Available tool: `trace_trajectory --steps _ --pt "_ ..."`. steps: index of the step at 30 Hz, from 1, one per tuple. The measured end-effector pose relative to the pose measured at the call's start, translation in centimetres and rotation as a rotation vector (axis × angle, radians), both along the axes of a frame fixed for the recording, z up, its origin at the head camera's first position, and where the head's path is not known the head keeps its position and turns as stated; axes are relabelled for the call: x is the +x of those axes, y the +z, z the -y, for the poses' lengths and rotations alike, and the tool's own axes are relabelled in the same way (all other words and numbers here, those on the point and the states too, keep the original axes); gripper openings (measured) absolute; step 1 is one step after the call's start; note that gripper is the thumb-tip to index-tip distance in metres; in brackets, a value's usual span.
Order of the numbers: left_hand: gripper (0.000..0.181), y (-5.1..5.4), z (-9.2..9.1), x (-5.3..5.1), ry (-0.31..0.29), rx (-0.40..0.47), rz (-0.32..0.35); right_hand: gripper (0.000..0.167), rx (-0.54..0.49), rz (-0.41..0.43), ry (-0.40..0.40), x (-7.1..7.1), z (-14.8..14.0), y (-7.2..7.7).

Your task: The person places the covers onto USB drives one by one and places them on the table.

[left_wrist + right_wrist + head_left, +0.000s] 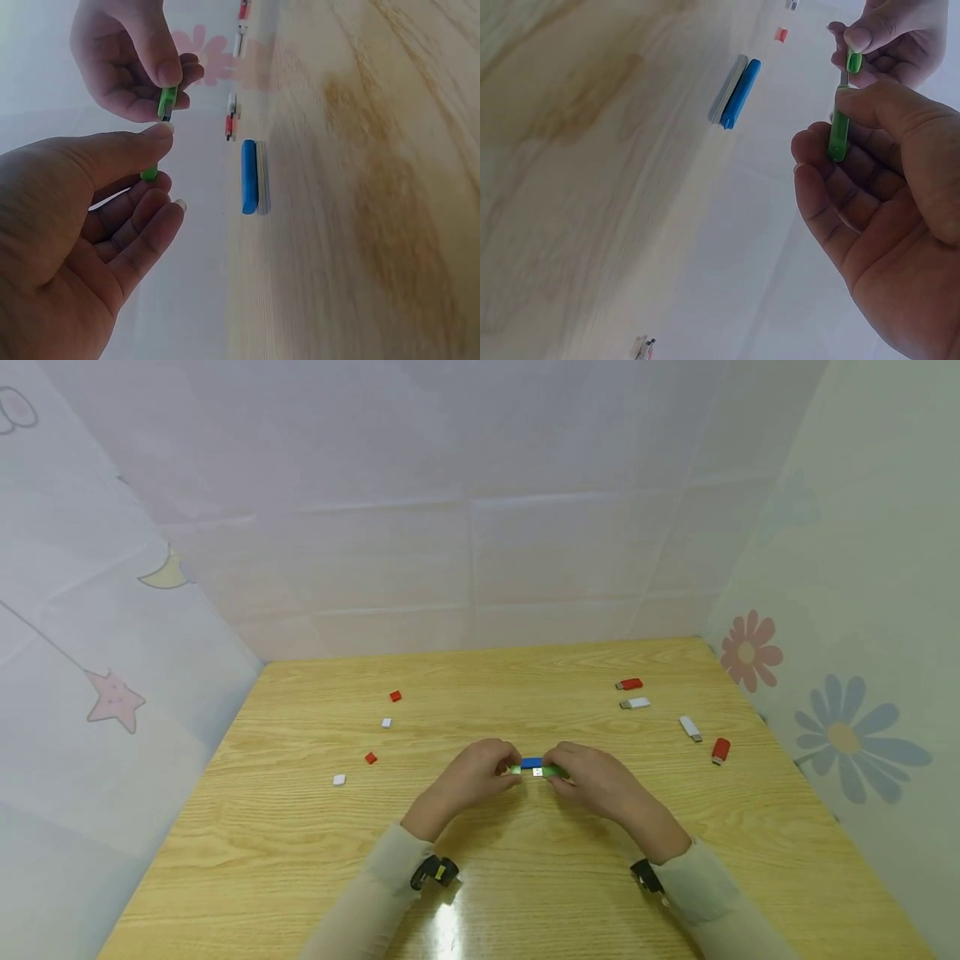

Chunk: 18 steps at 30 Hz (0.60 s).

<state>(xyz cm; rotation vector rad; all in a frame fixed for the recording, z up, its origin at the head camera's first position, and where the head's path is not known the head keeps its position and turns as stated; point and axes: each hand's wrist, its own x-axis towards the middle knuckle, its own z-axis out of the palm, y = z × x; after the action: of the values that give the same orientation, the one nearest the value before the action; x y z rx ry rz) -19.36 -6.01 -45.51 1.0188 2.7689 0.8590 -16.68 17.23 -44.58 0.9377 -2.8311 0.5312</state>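
My left hand (480,770) pinches a small green cap (149,173) between thumb and fingers. In my right hand (600,779), thumb and fingers grip a green USB stick (839,133), its metal plug (537,772) pointing left at the cap. Cap and stick are held nearly in line, close together above the table; whether they touch I cannot tell. A blue USB stick (249,177) lies on the table just beyond both hands, its plug end not made out.
On the table (285,827), two red caps (395,696) and two white caps (339,780) lie at the left. Two red USB sticks (721,750) and two white USB sticks (690,728) lie at the right. Patterned cloth walls (360,552) stand behind and at both sides.
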Motion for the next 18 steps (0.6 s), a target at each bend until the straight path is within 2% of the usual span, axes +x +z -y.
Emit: trace_trajectory --steps 11,18 --pt "0.017 0.26 -0.58 0.36 -0.017 0.012 -0.005 0.012 -0.009 -0.011 0.023 0.01 0.24 0.23" --pt "0.018 -0.22 -0.82 0.27 -0.030 0.004 -0.018 0.015 -0.023 -0.012 0.041 0.01 0.29 0.12"
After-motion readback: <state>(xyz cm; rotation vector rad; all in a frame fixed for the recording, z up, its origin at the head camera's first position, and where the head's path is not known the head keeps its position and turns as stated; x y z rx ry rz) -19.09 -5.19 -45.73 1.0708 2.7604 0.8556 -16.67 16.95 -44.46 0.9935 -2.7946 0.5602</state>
